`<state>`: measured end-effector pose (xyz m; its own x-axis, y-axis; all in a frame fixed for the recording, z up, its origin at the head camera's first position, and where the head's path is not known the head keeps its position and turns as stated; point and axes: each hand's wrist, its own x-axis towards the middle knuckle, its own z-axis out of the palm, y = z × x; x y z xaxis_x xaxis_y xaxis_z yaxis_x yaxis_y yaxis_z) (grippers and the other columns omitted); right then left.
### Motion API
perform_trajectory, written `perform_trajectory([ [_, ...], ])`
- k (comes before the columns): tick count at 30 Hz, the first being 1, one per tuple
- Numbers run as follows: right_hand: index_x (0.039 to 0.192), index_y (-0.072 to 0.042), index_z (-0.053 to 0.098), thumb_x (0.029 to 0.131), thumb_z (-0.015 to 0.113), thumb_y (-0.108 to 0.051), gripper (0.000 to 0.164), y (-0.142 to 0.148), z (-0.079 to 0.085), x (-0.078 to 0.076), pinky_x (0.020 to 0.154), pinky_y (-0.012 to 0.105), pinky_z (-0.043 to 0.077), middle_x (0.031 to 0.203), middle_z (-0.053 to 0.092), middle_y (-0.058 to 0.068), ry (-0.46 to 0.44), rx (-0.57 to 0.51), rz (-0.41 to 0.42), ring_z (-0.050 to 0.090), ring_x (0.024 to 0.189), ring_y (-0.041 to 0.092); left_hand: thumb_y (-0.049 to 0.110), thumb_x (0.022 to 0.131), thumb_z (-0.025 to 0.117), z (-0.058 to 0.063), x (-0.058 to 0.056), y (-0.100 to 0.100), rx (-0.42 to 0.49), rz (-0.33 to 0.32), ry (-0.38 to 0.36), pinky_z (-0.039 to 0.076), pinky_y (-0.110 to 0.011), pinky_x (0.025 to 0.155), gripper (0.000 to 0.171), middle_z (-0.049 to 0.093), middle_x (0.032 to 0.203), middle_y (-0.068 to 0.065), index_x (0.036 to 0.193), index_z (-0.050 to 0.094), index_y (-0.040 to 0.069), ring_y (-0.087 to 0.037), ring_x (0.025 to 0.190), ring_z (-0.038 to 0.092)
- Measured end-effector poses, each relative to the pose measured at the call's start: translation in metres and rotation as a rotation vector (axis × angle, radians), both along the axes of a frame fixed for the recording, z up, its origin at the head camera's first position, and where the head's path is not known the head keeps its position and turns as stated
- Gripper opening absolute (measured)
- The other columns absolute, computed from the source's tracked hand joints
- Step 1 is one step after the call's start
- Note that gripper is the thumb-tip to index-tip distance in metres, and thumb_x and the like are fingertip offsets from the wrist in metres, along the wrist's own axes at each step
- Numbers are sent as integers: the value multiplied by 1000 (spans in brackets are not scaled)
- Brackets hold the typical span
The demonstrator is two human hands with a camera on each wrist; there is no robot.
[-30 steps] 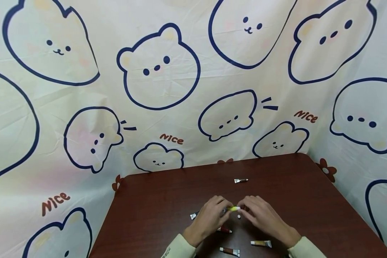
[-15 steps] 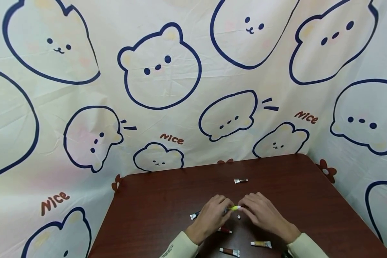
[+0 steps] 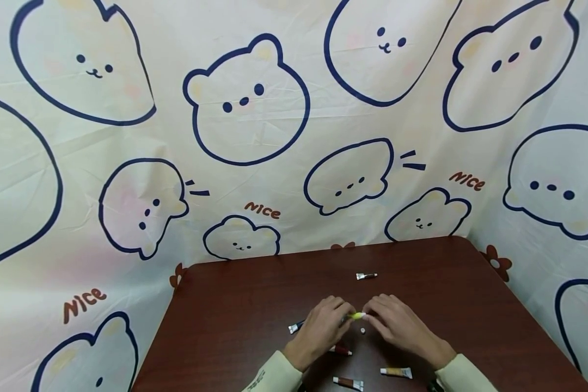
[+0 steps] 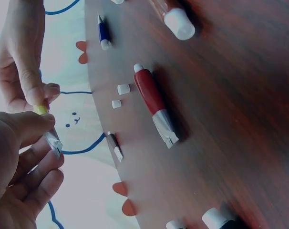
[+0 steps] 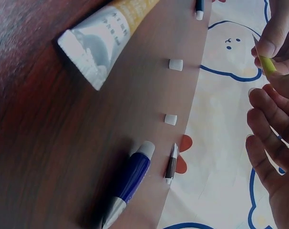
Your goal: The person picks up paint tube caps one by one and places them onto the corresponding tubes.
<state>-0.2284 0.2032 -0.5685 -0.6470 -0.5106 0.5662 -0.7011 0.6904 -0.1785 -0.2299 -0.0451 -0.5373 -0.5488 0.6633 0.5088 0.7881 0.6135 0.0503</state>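
A small yellow paint tube [image 3: 356, 316] is held between my two hands above the table. My left hand [image 3: 320, 332] pinches its silver crimped end [image 4: 54, 142] with thumb and fingers. At the other end, the thumb and a finger of my right hand [image 3: 404, 330] pinch the tube by its pale tip; the remaining right fingers [image 5: 261, 112] are spread loosely in the right wrist view. Below the hands, a white cap [image 3: 363, 330] lies on the table; a second cap [image 4: 116, 104] appears beside it in the wrist views. A red paint tube [image 4: 149, 90] lies near my left hand.
Around the hands lie more paint tubes: ochre [image 3: 397, 372], brown [image 3: 349, 383], a dark blue one [image 5: 132, 174], a dark one [image 3: 296, 326] at left, and a small dark one [image 3: 366, 276] farther back. The brown table [image 3: 235, 305] meets a printed cloth [image 3: 245, 125].
The head view has turned slightly, shifting the cloth's drawings a little. Both hands keep their hold on the yellow paint tube with barely any movement.
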Motion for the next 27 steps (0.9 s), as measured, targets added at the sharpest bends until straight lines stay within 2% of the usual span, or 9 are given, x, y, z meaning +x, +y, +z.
perform_trajectory([
  [3,105,-27,72,98,84,-25,14,-1,-1,0,75,27,54,97,66,-18,-60,-15,-21,57,87,-2,21,94,89,-1,-2,-1,-7,11,-13,54,-16,81,17,76,103,11,108,78,20,-2,90,65],
  [7,107,-26,72,94,87,-25,20,0,-3,-3,73,25,53,97,65,-17,-112,-29,-38,57,87,-4,22,96,86,-3,-5,-3,-13,32,-20,54,-16,81,14,76,104,11,108,79,20,-3,90,65],
  [19,115,-20,74,96,86,-27,23,9,-5,-9,77,32,58,107,72,-11,-185,17,-94,64,94,4,23,96,87,-13,-17,-9,-30,81,-41,57,-20,82,15,73,102,9,108,79,19,-5,91,66],
  [27,114,-23,74,98,84,-27,20,16,-9,-14,82,38,61,108,71,-11,-214,49,-137,67,98,8,24,98,85,-18,-27,-11,-72,126,-72,58,-22,81,12,72,101,8,107,79,20,-7,90,67],
])
